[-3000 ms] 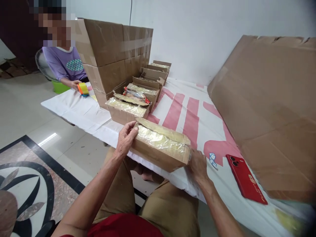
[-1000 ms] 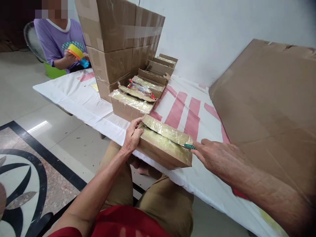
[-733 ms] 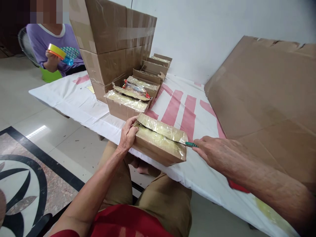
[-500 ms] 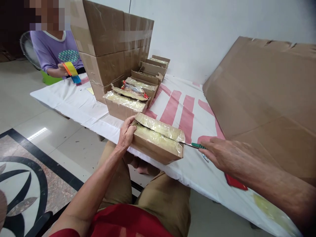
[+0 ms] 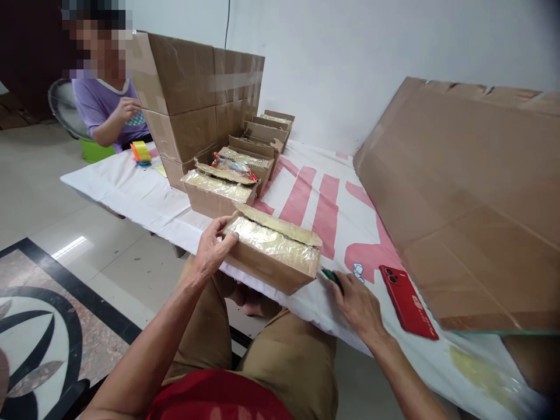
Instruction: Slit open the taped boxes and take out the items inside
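A small cardboard box [image 5: 266, 262] with yellowish tape on its top lies at the table's near edge, its rear flap parted along a slit. My left hand [image 5: 214, 245] grips the box's left end, thumb on top and fingers behind. Just off the box's right corner, my right hand [image 5: 356, 300] is closed on a green-handled utility knife [image 5: 331, 275]. The blade is mostly hard to see from here. Behind the box stands another opened box [image 5: 221, 192] with its taped flap raised.
Several opened boxes [image 5: 262, 137] run back beside a tall stack of sealed cartons [image 5: 188, 87]. A red phone [image 5: 409, 302] lies right of my hand, before a large cardboard sheet [image 5: 459, 204]. Across the table, a person in purple [image 5: 105, 111] sits near a tape roll [image 5: 140, 153].
The knife has come out of the slit, and my right hand has drawn back toward me. The box's flap stands higher. The other person has put down the tape roll.
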A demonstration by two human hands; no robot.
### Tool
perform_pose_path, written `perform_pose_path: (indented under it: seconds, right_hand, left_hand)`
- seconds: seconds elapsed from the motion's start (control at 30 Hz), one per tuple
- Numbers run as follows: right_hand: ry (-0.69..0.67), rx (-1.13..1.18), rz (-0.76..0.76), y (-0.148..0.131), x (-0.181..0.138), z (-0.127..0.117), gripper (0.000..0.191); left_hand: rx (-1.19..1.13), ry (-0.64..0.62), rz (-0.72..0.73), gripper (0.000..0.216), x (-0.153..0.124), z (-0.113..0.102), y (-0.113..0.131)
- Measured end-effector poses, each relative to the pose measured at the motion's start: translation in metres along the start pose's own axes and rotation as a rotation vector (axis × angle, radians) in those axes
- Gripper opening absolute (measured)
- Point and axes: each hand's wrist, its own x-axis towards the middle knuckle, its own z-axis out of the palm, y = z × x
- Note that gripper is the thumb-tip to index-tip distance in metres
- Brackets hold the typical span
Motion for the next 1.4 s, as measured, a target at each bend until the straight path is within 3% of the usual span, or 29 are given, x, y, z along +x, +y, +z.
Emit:
perform_pose_path:
  seconds: [0.1, 0.17, 0.27, 0.4, 0.53, 0.63, 0.8, 0.97, 1.17, 1.33, 1.4]
  right_hand:
    - [0.015, 0.008, -0.054, -0.002, 0.004, 0.018, 0.036]
    - [0.063, 0.131, -0.048, 0.002, 0.007, 0.015, 0.037]
    - [0.143, 0.412, -0.035, 0.001, 0.01, -0.013, 0.04]
    - [0.199, 0.661, -0.104, -0.02, 0.023, -0.061, 0.041]
    - [0.087, 0.777, -0.199, -0.037, 0.048, -0.077, 0.042]
    - [0.011, 0.757, -0.234, -0.043, 0.065, -0.074, 0.044]
    - [0.129, 0.693, -0.167, -0.054, 0.079, -0.077, 0.028]
    - [0.241, 0.67, 0.0, -0.054, 0.104, -0.08, 0.039]
    - [0.09, 0.339, 0.082, -0.051, 0.151, -0.064, 0.044]
    - [0.257, 0.22, -0.171, -0.077, 0.142, -0.091, 0.029]
    - [0.174, 0.286, -0.354, -0.095, 0.132, -0.104, 0.029]
  left_hand:
    - [-0.131, -0.041, -0.094, 0.04, 0.002, -0.002, 0.002]
    - [-0.195, -0.049, -0.126, 0.042, 0.003, -0.002, 0.001]
    - [-0.281, -0.047, -0.153, 0.041, 0.004, -0.002, -0.001]
    - [-0.379, -0.072, -0.17, 0.039, 0.003, -0.005, -0.005]
    - [-0.447, -0.096, -0.159, 0.041, -0.001, -0.012, -0.009]
    - [-0.481, -0.139, -0.156, 0.046, -0.006, -0.014, -0.012]
    - [-0.494, -0.146, -0.096, 0.045, -0.008, -0.012, -0.017]
    - [-0.445, -0.159, -0.047, 0.043, -0.009, -0.014, -0.023]
    - [-0.418, -0.187, -0.019, 0.039, -0.013, -0.019, -0.031]
    - [-0.411, -0.183, 0.002, 0.034, -0.015, -0.017, -0.035]
    - [-0.412, -0.182, 0.001, 0.034, -0.015, -0.015, -0.035]
